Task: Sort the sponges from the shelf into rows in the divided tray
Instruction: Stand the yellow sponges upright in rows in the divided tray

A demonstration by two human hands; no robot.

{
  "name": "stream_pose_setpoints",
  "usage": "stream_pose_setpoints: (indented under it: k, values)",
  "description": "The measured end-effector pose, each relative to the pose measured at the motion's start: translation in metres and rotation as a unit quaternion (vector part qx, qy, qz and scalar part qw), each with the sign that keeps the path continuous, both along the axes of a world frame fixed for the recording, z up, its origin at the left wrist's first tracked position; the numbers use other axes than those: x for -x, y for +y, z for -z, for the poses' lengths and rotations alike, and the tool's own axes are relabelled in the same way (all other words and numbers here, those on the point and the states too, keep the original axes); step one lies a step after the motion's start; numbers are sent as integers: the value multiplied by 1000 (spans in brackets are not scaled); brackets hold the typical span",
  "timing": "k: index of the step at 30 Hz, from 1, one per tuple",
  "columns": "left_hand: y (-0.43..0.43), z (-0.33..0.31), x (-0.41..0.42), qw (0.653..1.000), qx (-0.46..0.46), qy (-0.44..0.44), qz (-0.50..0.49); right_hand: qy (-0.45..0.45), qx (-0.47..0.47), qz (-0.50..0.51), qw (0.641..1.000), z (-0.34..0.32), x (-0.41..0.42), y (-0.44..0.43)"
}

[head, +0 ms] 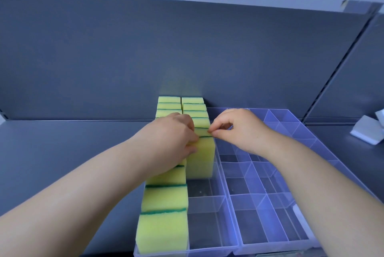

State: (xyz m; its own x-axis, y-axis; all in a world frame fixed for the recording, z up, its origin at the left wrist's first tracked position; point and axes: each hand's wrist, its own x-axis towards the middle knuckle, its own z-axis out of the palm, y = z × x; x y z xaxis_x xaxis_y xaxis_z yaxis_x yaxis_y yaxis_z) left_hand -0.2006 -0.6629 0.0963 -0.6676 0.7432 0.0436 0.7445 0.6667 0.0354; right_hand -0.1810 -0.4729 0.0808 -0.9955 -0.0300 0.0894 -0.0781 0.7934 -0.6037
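The left hand [176, 132] has its fingers curled on the left side of a standing sponge [204, 152]. The right hand [239, 130] pinches its upper right corner between thumb and fingertip. This sponge stands between both hands, at the near end of the second row in the tray [207, 225]. A longer row [165, 204] runs under the left forearm. The risk, I think, is that the soft sponge tips toward the person once released, because nothing supports it there. The left forearm may also push the longer row.
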Motion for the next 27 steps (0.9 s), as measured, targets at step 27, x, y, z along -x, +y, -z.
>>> stream_pose_setpoints:
  k: [27]
  values:
    - [-24, 28, 10, 979, -168, 61, 100, 57, -209, 21, 976, -3, -51, -31]
